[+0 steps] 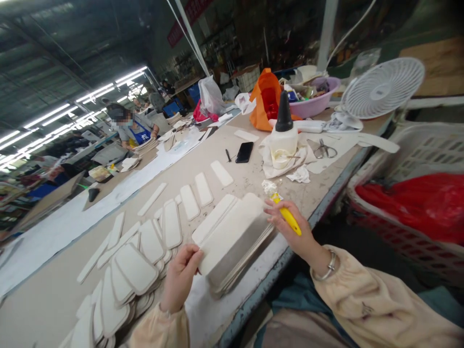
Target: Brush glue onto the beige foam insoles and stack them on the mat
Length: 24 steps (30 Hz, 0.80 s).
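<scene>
My left hand (183, 273) pinches the near left corner of a pale flat panel (232, 232) with rounded corners, between thumb and fingers. This panel lies on top of a stack of similar pieces (246, 256) at the table's near edge. In my right hand (299, 237) is a yellow-handled brush (291, 221), its tip clumped with white matter and pointing away from me. The fingers of that hand are close to the panel's far right corner; whether they touch it I cannot tell. Left of the stack, many rounded pale pieces (136, 268) lie fanned out and overlapping.
Beyond the stack are a black phone (244, 152), a white bottle with black nozzle (283, 135), scissors (325, 149), an orange bag (265, 101), a purple basin (317, 99) and a white fan (384, 89). A basket (406, 203) stands right. Another person (134, 128) works far left.
</scene>
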Each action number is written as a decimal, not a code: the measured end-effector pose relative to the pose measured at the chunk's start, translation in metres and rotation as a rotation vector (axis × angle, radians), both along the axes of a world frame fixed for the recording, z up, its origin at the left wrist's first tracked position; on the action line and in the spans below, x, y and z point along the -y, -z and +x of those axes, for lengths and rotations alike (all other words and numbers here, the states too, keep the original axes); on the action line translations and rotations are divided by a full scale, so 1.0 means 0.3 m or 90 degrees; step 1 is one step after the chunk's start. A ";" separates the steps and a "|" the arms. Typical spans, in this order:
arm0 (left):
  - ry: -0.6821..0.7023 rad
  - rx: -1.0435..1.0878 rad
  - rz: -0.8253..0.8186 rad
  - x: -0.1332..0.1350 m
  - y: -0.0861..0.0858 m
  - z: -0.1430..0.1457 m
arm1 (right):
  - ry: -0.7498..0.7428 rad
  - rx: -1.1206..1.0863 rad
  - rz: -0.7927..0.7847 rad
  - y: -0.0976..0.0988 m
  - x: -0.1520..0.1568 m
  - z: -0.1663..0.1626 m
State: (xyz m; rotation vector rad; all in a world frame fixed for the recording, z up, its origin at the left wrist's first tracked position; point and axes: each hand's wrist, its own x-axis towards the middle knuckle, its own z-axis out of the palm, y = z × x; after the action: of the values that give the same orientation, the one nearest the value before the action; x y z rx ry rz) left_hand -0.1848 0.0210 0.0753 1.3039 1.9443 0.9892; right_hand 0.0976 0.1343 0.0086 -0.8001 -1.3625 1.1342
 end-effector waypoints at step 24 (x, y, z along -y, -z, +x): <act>-0.156 -0.171 0.081 0.178 0.200 -0.038 | 0.155 0.338 0.062 0.074 -0.014 -0.073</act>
State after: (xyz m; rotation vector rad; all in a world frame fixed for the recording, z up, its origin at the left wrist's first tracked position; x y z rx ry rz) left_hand -0.1962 -0.0322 0.0151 1.3478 2.3214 1.1176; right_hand 0.0757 0.1386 -0.0137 -1.2142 -1.6806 0.6798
